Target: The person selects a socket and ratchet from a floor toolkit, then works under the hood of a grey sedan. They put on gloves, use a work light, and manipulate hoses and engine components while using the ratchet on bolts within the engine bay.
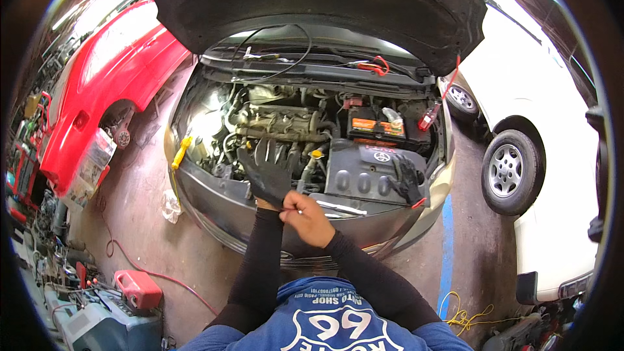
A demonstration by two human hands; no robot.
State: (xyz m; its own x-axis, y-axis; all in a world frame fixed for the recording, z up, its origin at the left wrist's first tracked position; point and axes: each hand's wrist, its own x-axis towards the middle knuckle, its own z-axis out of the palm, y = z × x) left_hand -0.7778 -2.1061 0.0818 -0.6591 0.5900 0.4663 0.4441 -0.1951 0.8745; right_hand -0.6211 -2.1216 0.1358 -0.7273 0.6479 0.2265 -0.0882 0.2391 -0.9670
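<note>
In the head view, a thin, dark, matte black work glove (268,170) clings to the person's left hand (271,183), its fabric creased over the fingers. A second black glove (405,179), limp and crumpled with a red edge at its cuff, lies on the right end of a dark grey engine cover (357,164), a smooth moulded panel with rounded oval recesses. Behind the cover sits a boxy black car battery (376,131) with an orange label and a crinkled, clear plastic piece on top. To the left, the engine (279,123) shows dull, ribbed metal and curved hoses, with a round yellow cap (316,154) beside the cover. A slim, shiny metal tool (342,208) lies along the front edge of the bay, and the raised hood (318,3) shows a dark, matte underside.

Both forearms, in snug black sleeves (262,247), reach in from the lower edge. The left hand is held out over the front of the engine bay, its gloved fingers spread and pointing away from the body. The bare right hand (308,220) crosses to the left wrist, fingers curled in, thumb and fingertips pinching the glove's cuff.
</note>
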